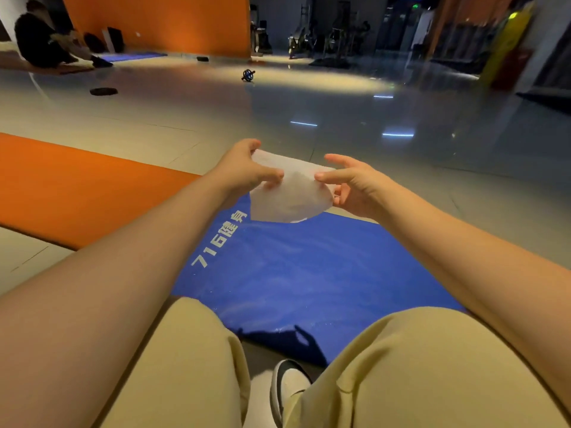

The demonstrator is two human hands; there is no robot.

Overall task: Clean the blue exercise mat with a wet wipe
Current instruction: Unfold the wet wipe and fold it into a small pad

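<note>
Left of the blue mat (pixel 309 273) lies an orange mat (pixel 77 193).

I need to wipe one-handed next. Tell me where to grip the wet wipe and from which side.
Probably the top edge, from above: the wet wipe hangs limp over the blue mat, taut only where the left hand and right hand pinch it; its lower edge sags loose.

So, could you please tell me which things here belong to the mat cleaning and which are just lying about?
For the job:
- wet wipe, pinched between left hand and right hand
- blue exercise mat, below the wipe

Just lying about:
- orange mat, beside the blue one
- ab wheel on the floor
- dark disc on the floor
</note>
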